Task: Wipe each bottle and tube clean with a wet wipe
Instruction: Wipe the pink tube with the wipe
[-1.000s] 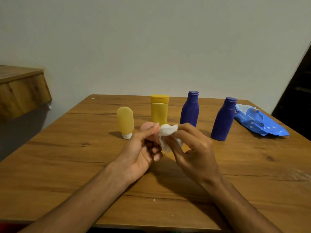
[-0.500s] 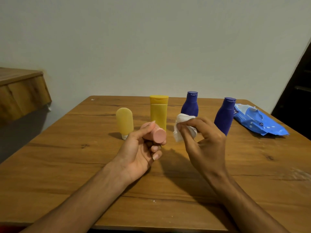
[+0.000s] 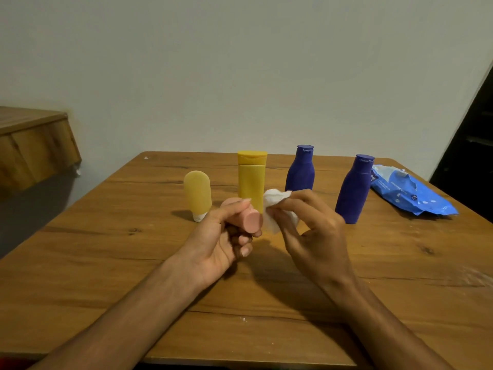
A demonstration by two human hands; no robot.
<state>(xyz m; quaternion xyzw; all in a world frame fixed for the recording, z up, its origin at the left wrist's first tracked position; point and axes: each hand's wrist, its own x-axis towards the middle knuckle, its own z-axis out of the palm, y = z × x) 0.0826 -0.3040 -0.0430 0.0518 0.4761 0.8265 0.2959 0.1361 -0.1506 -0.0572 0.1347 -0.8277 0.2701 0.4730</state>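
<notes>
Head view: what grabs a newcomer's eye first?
Mid-table, the left hand grips a pink tube, cap toward the camera, and the right hand pinches a crumpled white wipe beside it. Behind stand a yellow bottle and two blue bottles; a blue wipe pack lies far right.

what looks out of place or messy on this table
Only the blue wipes pack, lying crumpled near the table's far right edge. The pale tube, yellow bottle, far blue bottle and near blue bottle stand upright; no spill shows.
</notes>
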